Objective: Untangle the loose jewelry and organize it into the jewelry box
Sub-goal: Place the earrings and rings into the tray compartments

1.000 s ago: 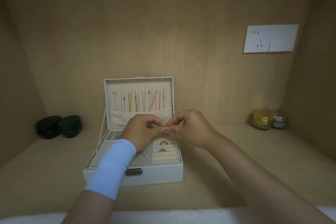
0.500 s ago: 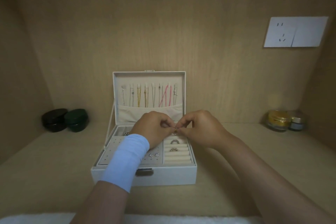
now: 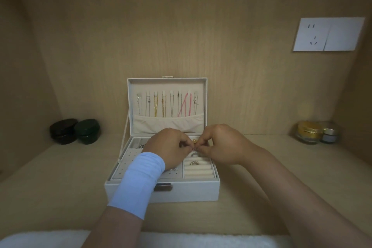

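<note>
Nearest you, a white fluffy strip [image 3: 181, 239] runs along the bottom edge. Your left forearm wears a pale blue sleeve [image 3: 138, 183] at the wrist and crosses the front left of the jewelry box [image 3: 187, 191], which sits open on the wooden shelf [image 3: 271, 167] with its dark latch [image 3: 163, 187] facing you.

Over the box's tray, your left hand [image 3: 169, 147] and right hand [image 3: 225, 145] meet fingertip to fingertip. Both are curled tight, thumb against forefinger, pinching a small gold piece [image 3: 194, 141] between them. It is too small to tell what kind it is. Just below it, 2 rings [image 3: 194, 163] sit in the cream ring rolls on the tray's right side, and sparkly studs [image 3: 175, 169] lie on the perforated panel beside your left wrist.

Behind your hands the lid [image 3: 167, 83] stands upright, with necklaces [image 3: 156, 106] hanging in a row, a pink cord [image 3: 186, 106] among them, above a fabric pocket.

Farther back, 2 dark cases [image 3: 74, 131] sit touching at the left. 2 jars [image 3: 316, 133] stand at the right, 1 gold, 1 smaller. A white outlet plate [image 3: 328, 34] is on the back wall.
</note>
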Available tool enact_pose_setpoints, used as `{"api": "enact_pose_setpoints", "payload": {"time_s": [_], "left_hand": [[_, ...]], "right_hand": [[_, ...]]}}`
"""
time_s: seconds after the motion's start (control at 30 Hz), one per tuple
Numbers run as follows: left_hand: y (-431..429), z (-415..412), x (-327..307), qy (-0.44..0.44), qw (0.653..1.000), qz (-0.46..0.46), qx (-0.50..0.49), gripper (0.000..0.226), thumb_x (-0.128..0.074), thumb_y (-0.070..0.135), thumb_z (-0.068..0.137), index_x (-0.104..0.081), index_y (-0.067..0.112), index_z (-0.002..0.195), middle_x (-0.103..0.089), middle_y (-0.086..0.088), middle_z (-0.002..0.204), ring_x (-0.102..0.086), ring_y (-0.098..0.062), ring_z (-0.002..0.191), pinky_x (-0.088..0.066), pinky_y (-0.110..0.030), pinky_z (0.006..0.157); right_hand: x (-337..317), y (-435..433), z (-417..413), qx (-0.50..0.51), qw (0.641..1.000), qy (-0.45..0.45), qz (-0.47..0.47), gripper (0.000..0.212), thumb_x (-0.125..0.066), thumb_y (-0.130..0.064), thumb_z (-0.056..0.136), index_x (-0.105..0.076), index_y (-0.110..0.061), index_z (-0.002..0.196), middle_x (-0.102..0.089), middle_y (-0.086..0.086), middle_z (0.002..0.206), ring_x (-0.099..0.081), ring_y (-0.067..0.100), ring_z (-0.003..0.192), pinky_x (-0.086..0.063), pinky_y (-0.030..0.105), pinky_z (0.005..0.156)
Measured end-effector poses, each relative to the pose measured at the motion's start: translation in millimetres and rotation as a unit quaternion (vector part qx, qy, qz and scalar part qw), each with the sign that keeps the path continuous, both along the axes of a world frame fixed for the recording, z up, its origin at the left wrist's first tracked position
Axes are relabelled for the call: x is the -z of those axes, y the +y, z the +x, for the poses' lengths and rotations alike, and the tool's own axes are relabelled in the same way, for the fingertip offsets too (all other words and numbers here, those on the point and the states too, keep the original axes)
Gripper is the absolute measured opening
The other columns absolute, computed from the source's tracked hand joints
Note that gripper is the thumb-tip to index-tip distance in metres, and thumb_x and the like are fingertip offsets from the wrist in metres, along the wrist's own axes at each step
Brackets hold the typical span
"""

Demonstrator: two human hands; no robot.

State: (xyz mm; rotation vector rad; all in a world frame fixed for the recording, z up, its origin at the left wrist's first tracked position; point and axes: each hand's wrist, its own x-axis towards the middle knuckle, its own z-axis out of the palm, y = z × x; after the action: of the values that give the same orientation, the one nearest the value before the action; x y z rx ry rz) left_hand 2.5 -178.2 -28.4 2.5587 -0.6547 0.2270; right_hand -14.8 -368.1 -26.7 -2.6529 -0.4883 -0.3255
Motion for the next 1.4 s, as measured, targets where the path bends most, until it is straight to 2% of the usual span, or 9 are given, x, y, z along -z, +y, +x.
{"api": "enact_pose_setpoints", "payload": {"time_s": [0.27, 0.43, 0.57, 0.67, 0.77, 0.9, 1.07, 1.27, 1.4], "left_hand": [[3, -5, 4, 0.005, 1.000, 0.004, 0.014, 0.020, -0.058, 0.033, 0.086, -0.073, 0.044, 0.091, -0.066, 0.014, 0.095, -0.054, -0.006, 0.098, -0.050, -0.035, 0.090], [-5, -16, -2, -0.021, 0.998, -0.055, 0.008, 0.014, -0.061, 0.034, 0.087, -0.070, 0.042, 0.092, -0.059, 0.027, 0.083, -0.053, 0.003, 0.087, -0.048, -0.026, 0.085], [-32, -28, -9, -0.015, 0.992, -0.121, 0.034, 0.016, -0.060, 0.029, 0.088, -0.071, 0.036, 0.097, -0.059, 0.031, 0.082, -0.059, 0.006, 0.078, -0.047, -0.018, 0.079], [-63, -34, -13, -0.024, 0.993, -0.096, 0.065, 0.015, -0.060, 0.030, 0.088, -0.071, 0.037, 0.095, -0.058, 0.034, 0.080, -0.058, 0.004, 0.079, -0.046, -0.018, 0.078], [-102, -36, -13, 0.010, 0.991, -0.093, 0.091, 0.013, -0.060, 0.029, 0.088, -0.072, 0.034, 0.093, -0.064, 0.025, 0.085, -0.057, 0.001, 0.076, -0.046, -0.018, 0.079], [-139, -33, 0, 0.062, 0.994, -0.016, 0.093, 0.016, -0.058, 0.027, 0.088, -0.072, 0.032, 0.096, -0.071, 0.014, 0.101, -0.063, -0.010, 0.089, -0.048, -0.022, 0.086], [-161, -33, 23, 0.059, 0.995, 0.039, 0.068, 0.022, -0.056, 0.026, 0.086, -0.071, 0.036, 0.097, -0.067, 0.012, 0.111, -0.064, -0.015, 0.099, -0.051, -0.032, 0.093], [-163, -35, 34, 0.017, 0.996, 0.043, 0.072, 0.022, -0.058, 0.028, 0.086, -0.069, 0.036, 0.103, -0.065, 0.010, 0.111, -0.062, -0.015, 0.100, -0.050, -0.033, 0.090], [-161, -34, 33, 0.021, 0.997, -0.026, 0.070, 0.012, -0.063, 0.026, 0.083, -0.067, 0.038, 0.083, -0.068, 0.016, 0.099, -0.063, -0.010, 0.089, -0.051, -0.030, 0.085]], "right_hand": [[-1, -1, -5, 0.008, 0.999, 0.022, 0.022, 0.022, -0.062, -0.024, 0.085, -0.080, -0.034, 0.092, -0.065, -0.024, 0.085, -0.061, -0.003, 0.084, -0.054, 0.029, 0.078], [-17, -28, -21, 0.045, 0.994, -0.014, 0.101, 0.022, -0.059, -0.017, 0.093, -0.078, -0.026, 0.099, -0.068, -0.015, 0.102, -0.054, -0.019, 0.068, -0.038, 0.001, 0.057], [-22, -73, -36, 0.106, 0.991, 0.026, 0.078, 0.021, -0.059, -0.020, 0.095, -0.076, -0.031, 0.098, -0.067, -0.019, 0.099, -0.064, 0.002, 0.066, -0.049, 0.011, 0.062], [-5, -102, -44, 0.161, 0.984, 0.056, 0.057, 0.020, -0.060, -0.017, 0.093, -0.076, -0.029, 0.093, -0.071, -0.012, 0.093, -0.060, -0.003, 0.076, -0.037, 0.001, 0.061], [16, -124, -53, 0.192, 0.974, 0.076, 0.089, 0.021, -0.062, -0.016, 0.090, -0.075, -0.030, 0.083, -0.072, -0.013, 0.085, -0.065, 0.004, 0.081, -0.038, 0.001, 0.062], [27, -138, -56, 0.189, 0.969, 0.124, 0.104, 0.014, -0.074, -0.026, 0.080, -0.074, -0.035, 0.069, -0.073, -0.018, 0.075, -0.066, -0.003, 0.076, -0.048, 0.014, 0.071], [34, -144, -55, 0.188, 0.972, 0.124, 0.068, 0.003, -0.078, -0.031, 0.076, -0.078, -0.032, 0.078, -0.074, -0.015, 0.080, -0.067, -0.001, 0.077, -0.054, 0.022, 0.078], [36, -144, -51, 0.182, 0.974, 0.117, 0.073, 0.009, -0.073, -0.031, 0.082, -0.076, -0.030, 0.073, -0.072, -0.017, 0.074, -0.063, -0.002, 0.071, -0.051, 0.021, 0.072], [32, -139, -51, 0.151, 0.963, 0.126, 0.183, 0.011, -0.069, -0.019, 0.088, -0.078, -0.015, 0.084, -0.074, 0.000, 0.079, -0.058, 0.005, 0.067, -0.046, 0.017, 0.061]]}}
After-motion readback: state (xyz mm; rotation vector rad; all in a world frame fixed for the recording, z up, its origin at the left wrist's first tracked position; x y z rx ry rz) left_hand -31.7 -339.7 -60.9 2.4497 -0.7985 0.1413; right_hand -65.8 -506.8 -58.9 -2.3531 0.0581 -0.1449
